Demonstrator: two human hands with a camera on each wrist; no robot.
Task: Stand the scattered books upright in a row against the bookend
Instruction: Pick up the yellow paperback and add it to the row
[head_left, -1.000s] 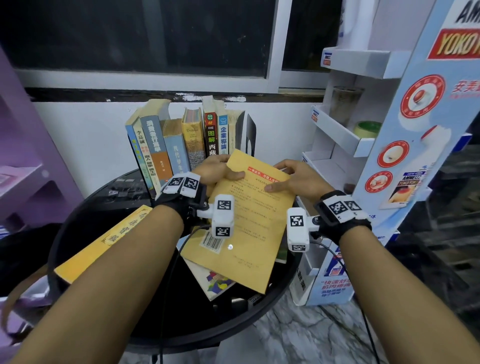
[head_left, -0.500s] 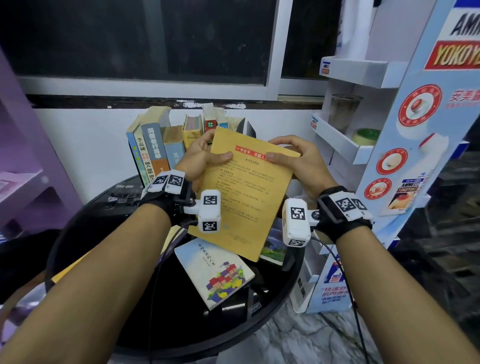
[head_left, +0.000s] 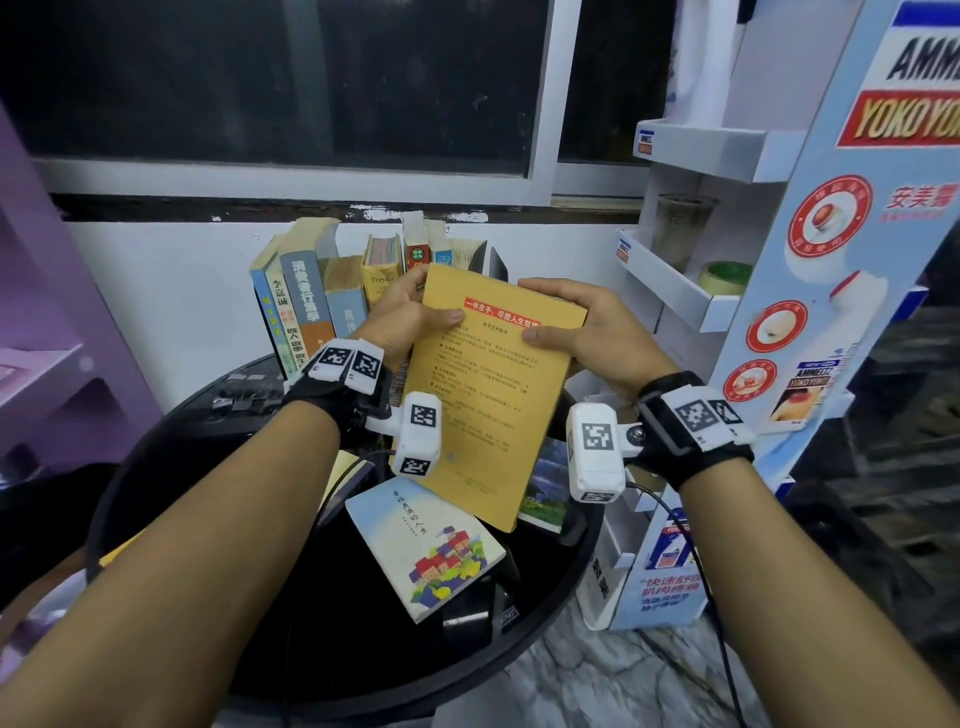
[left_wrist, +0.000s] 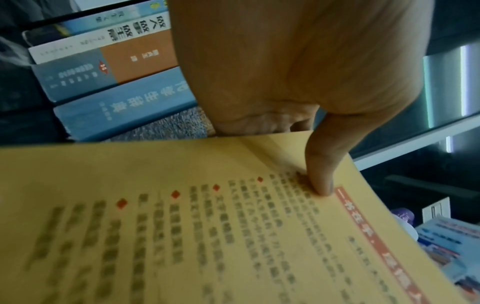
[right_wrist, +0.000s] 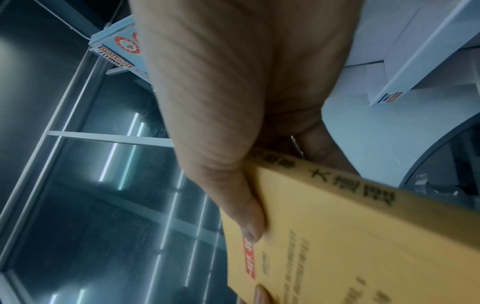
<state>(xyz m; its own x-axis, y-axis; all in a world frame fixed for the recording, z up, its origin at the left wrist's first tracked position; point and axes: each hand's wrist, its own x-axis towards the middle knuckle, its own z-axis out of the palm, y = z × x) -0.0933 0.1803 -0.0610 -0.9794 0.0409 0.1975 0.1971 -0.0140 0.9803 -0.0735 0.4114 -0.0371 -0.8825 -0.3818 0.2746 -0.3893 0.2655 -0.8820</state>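
1. Compared with a second ago, the thin yellow-ochre paperback book with the red title band (head_left: 493, 395) has been raised off the round black table (head_left: 156, 467) and tipped from lying nearly flat to nearly upright, its back cover facing the camera.
2. By that lift, the pale paperback with a colourful house picture (head_left: 426, 545) has been uncovered; it lies flat near the table's front edge, with a green-covered book (head_left: 545, 483) flat just beside it.
3. It is judged that the pick-up is done and that the carry to the row is under way; at least two flat books are left.
4. The yellow book is held in the air in front of the row of upright books (head_left: 322, 296) at the wall, whose right end is closed by the dark metal bookend (head_left: 493, 262).
5. The left hand (head_left: 405, 317) is closed narrowly on the book's upper left edge: the thumb (left_wrist: 322, 176) is pressed on the cover, the fingers being hidden behind.
6. The right hand (head_left: 587, 327) is closed on the upper right corner by the spine, the thumb (right_wrist: 249, 224) being laid on the cover and the fingers wrapped behind.
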